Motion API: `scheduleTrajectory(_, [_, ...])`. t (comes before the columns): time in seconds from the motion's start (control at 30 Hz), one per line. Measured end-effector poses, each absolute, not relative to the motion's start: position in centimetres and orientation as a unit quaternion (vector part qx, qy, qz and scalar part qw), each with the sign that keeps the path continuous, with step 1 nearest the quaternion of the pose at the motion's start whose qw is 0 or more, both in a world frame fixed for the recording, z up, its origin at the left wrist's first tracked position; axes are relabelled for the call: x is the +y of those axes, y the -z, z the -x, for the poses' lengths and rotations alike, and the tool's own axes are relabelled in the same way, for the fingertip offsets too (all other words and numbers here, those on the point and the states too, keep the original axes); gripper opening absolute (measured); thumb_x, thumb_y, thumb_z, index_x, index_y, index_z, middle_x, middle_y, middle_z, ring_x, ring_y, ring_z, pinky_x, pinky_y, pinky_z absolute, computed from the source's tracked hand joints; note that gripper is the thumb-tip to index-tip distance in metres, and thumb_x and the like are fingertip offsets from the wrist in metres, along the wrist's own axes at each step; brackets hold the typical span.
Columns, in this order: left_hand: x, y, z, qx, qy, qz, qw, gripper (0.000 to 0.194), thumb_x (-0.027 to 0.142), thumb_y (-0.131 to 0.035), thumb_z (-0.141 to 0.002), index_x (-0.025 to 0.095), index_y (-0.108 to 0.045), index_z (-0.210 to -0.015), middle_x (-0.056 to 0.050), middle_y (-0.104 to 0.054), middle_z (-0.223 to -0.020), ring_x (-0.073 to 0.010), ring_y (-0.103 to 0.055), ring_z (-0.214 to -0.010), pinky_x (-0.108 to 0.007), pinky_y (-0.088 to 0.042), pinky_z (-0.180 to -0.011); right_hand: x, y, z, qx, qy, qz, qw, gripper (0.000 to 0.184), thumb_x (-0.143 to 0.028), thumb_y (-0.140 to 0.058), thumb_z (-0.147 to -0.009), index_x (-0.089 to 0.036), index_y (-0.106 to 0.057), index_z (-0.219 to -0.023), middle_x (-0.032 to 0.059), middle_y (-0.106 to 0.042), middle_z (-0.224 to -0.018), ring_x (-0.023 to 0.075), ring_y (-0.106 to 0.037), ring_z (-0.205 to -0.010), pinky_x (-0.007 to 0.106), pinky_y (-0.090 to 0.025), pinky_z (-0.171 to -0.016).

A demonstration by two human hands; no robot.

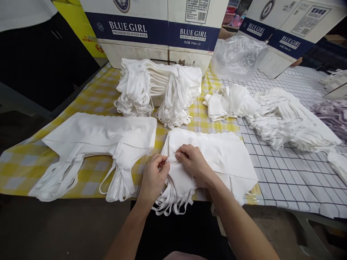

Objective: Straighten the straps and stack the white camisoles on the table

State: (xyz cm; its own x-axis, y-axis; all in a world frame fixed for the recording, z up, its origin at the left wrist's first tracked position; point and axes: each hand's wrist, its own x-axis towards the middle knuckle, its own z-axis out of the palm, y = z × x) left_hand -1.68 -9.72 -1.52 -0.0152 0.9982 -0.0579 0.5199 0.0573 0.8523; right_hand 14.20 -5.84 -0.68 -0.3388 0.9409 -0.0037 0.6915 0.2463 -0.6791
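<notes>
In front of me lies a stack of white strappy tops, their thin straps hanging toward the table's front edge. My left hand pinches the edge of the uppermost white top at the stack's left side. Close beside it, my right hand is closed on the same edge, thumb and fingers together over the cloth. To the left a second stack of white tops is spread flat, straps toward me. Farther back stands a taller, folded pile of white tops with bunched straps.
Cardboard beer boxes stand behind the piles, with another box at the back right. A clear plastic bag sits between them. More white garments lie right on the checked tablecloth. Another person's fingers touch the right box.
</notes>
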Motion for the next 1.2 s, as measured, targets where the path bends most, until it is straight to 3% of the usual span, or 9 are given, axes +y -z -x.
scheduleTrajectory(1.2, [-10.0,2.3,1.5,0.639,-0.356,-0.604,0.317,0.017,0.034,-0.051,-0.081,0.020,-0.058,-0.078,0.000,-0.056,-0.078,-0.0140,-0.053,-0.070,-0.026,-0.044,-0.065,-6.8,0.7,-14.3,-0.751,-0.291,0.542,0.238,0.015,-0.021,-0.050,-0.088,-0.020,-0.059,-0.076,0.0001,-0.063,-0.082,0.0163,-0.052,-0.082,0.030,-0.030,-0.074])
